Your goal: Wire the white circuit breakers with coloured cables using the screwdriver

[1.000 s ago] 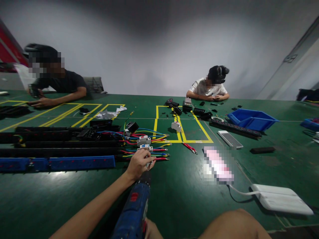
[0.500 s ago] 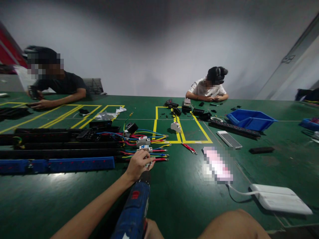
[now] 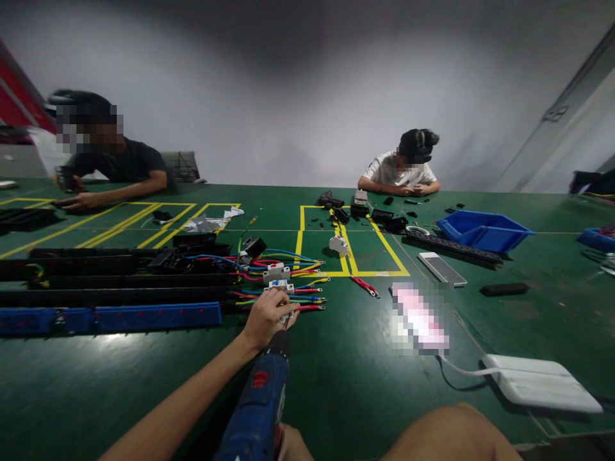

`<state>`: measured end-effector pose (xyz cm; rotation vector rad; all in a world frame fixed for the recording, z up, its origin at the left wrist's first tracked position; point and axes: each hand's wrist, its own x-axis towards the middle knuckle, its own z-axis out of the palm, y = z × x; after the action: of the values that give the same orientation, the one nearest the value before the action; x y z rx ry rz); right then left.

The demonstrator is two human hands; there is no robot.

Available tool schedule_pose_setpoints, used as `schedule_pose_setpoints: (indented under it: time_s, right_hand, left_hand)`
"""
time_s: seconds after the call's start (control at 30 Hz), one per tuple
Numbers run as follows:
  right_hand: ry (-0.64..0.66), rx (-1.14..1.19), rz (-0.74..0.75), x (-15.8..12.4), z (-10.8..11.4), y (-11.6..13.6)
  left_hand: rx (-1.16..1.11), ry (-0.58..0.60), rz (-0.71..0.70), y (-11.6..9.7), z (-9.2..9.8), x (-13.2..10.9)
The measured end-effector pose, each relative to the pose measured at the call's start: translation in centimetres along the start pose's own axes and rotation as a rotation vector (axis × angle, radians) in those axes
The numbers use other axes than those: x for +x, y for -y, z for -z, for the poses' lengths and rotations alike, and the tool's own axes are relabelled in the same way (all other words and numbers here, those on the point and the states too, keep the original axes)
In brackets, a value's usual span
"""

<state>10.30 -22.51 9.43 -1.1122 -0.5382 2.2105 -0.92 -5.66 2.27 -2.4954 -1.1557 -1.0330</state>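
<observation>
My left hand (image 3: pixel 266 317) is closed on a small white circuit breaker (image 3: pixel 281 287) wired with red, blue, yellow and green leads (image 3: pixel 307 291). A blue power screwdriver (image 3: pixel 257 403) points at that breaker from below. My right hand (image 3: pixel 291 445) grips the tool's handle at the bottom edge, mostly out of frame. A second white breaker (image 3: pixel 277 271) sits just beyond the first. Long black power strips (image 3: pixel 115 280) and a blue one (image 3: pixel 110 317) lie to the left.
Two people sit at the far side of the green table (image 3: pixel 336 378). A blue bin (image 3: pixel 483 230), a phone (image 3: pixel 442 269), a white power pack (image 3: pixel 538 383) with cable, another breaker (image 3: pixel 339 244) and black parts (image 3: pixel 384 219) lie to the right.
</observation>
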Motion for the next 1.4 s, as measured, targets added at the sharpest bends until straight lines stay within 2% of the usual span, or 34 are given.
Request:
schedule_pose_setpoints:
  time_s: [0.13, 0.33, 0.5, 0.67, 0.83, 0.97, 1.23, 1.4]
  right_hand:
    - [0.011, -0.084, 0.054, -0.1, 1.1, 0.1]
    - [0.02, -0.203, 0.07, 0.6, 2.7, -1.2]
    - [0.02, -0.219, 0.079, 2.1, 2.7, -2.2]
    - [0.088, -0.27, 0.068, 3.1, 3.1, -2.6]
    - [0.022, -0.226, 0.073, 3.1, 3.0, -2.8]
    - [0.09, -0.209, 0.054, 3.4, 2.8, -3.0]
    - [-0.004, -0.161, 0.044, 3.5, 3.1, -3.3]
    - [0.095, -0.191, -0.009, 3.7, 2.2, -2.2]
  left_hand:
    - [0.002, -0.023, -0.006, 0.0, 0.0, 0.0]
    - [0.007, -0.011, 0.003, -0.1, 0.0, -0.1]
    - [0.009, -0.009, -0.007, 0.1, -0.2, -0.2]
    - [0.02, -0.016, -0.012, 0.1, -0.2, -0.1]
    - [0.013, -0.004, -0.011, 0.1, -0.1, -0.1]
    - [0.011, 0.003, -0.005, 0.1, -0.1, -0.1]
    - [0.001, 0.001, -0.002, 0.1, -0.1, -0.1]
    - [-0.002, 0.004, -0.004, 0.0, 0.0, 0.0]
